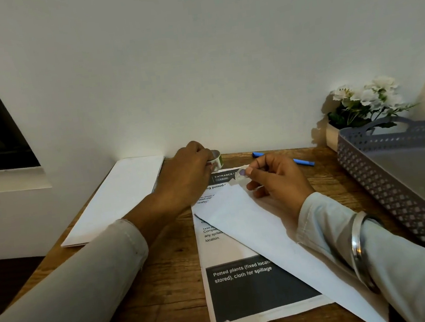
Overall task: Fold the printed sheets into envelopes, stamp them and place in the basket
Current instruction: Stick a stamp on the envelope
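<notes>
A stack of printed sheets (236,287) lies on the wooden desk (167,285). A folded white sheet (267,234) lies slantwise across the stack. My left hand (184,180) grips a small roll of tape (216,160) near the wall. My right hand (277,180) pinches a short piece of clear tape (242,174) just above the top corner of the folded sheet. The grey perforated basket (395,193) stands at the right with nothing visible in it.
A pile of white envelopes or folded sheets (115,201) lies at the back left of the desk. A blue pen (301,161) lies near the wall behind my right hand. A pot of white flowers (364,106) stands in the back right corner.
</notes>
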### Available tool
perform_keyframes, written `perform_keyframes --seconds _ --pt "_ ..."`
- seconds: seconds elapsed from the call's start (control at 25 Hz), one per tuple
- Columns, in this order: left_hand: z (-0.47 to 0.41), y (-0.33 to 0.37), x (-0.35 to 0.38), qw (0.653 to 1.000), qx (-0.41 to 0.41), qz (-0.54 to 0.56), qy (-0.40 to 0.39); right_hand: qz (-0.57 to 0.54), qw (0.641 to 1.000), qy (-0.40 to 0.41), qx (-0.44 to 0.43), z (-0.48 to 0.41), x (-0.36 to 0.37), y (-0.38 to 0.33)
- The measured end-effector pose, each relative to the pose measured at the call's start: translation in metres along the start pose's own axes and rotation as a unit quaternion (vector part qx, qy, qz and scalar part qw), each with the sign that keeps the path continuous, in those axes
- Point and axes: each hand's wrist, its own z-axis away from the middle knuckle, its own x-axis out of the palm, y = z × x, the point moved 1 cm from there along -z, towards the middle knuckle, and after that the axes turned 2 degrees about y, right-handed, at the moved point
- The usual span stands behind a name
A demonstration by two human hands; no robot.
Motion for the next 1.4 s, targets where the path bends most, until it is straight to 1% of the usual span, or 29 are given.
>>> perform_keyframes --seconds 0.08,0.2,0.36,0.44,0.52,0.56,0.6,0.68,0.76,0.8,0.92,1.0,1.08,1.16,1.32,1.4 --pt "-0.01 -0.009 0.006 0.999 -0.018 -0.031 -0.006 -0.022 1.0 0.006 0.019 -0.003 0.0 0.003" --pt "-0.025 -0.015 0.02 0.998 -0.027 -0.055 -0.005 -0.007 1.0 0.008 0.025 -0.004 0.0 0.005" --pt "-0.037 -0.014 0.034 0.997 -0.033 -0.059 -0.031 0.006 1.0 0.01 0.027 -0.004 -0.002 0.005" --pt "-0.036 -0.016 0.032 0.998 -0.043 -0.038 -0.023 0.009 0.999 0.012 0.028 -0.005 -0.002 0.004" --pt "-0.03 -0.014 0.018 0.998 -0.06 0.02 0.029 0.0 0.999 0.013 0.03 -0.004 -0.001 0.004" --pt "-0.025 -0.01 0.009 0.994 -0.069 0.076 0.044 -0.006 0.999 0.013 0.034 -0.005 -0.001 0.004" --pt "-0.018 -0.004 -0.001 0.985 -0.074 0.151 0.036 -0.012 0.999 0.014 0.039 -0.005 -0.001 0.004" --pt "0.002 0.014 -0.013 0.954 -0.066 0.289 -0.034 -0.027 0.998 0.012 0.049 -0.005 -0.001 0.005" --pt "0.021 0.028 -0.013 0.934 -0.058 0.339 -0.097 -0.033 0.998 0.005 0.048 -0.005 -0.002 0.006" --pt "0.027 0.032 -0.01 0.928 -0.059 0.354 -0.103 -0.032 0.998 0.0 0.045 -0.004 -0.001 0.006" --pt "0.028 0.035 -0.003 0.915 -0.074 0.391 -0.065 -0.02 0.999 -0.009 0.035 0.0 0.001 0.002" --pt "0.026 0.036 -0.004 0.917 -0.077 0.389 -0.04 -0.001 1.0 -0.015 0.022 0.002 0.001 -0.002" --pt "0.026 0.037 -0.004 0.921 -0.072 0.382 -0.036 -0.003 1.0 -0.012 0.018 0.004 0.0 -0.005" --pt "0.027 0.037 -0.003 0.923 -0.058 0.378 -0.044 -0.017 1.0 -0.015 0.012 0.006 -0.001 -0.006" --pt "0.027 0.035 0.0 0.935 -0.024 0.346 -0.073 0.001 0.999 -0.043 -0.029 0.009 -0.003 -0.009" --pt "0.026 0.036 0.0 0.945 -0.014 0.32 -0.066 0.004 0.998 -0.049 -0.03 0.01 -0.002 -0.01"
